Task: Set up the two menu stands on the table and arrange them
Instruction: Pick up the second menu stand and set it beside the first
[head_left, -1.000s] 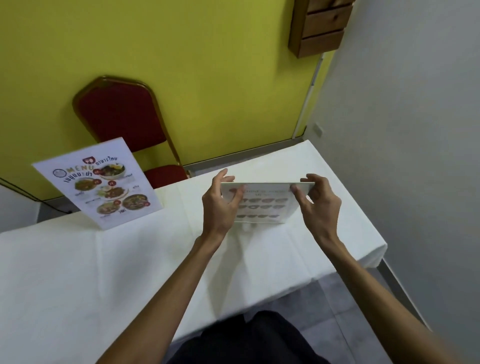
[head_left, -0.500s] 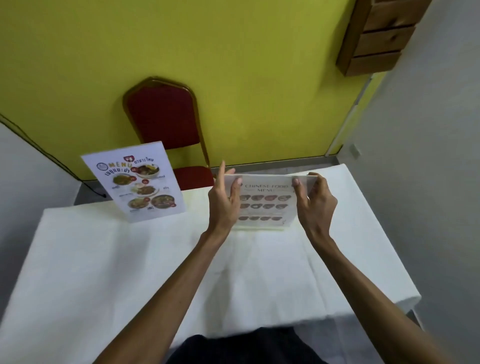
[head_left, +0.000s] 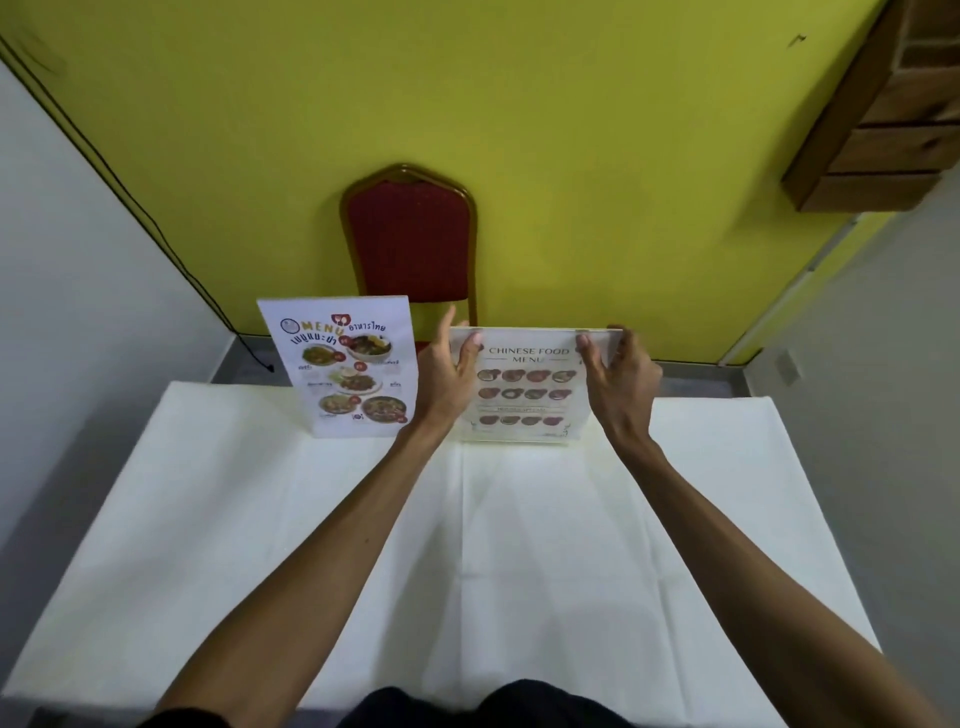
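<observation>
Both arms outstretched, left hand (head_left: 445, 376) and right hand (head_left: 621, 382) gripping.

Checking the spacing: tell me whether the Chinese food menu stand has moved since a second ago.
Yes. The Chinese food menu stand has shifted left: its gap to the Thai menu stand is narrower now.

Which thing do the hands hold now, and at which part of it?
Both hands hold the Chinese food menu stand by its upper side edges: the left hand on its left edge, the right hand on its right edge.
</observation>
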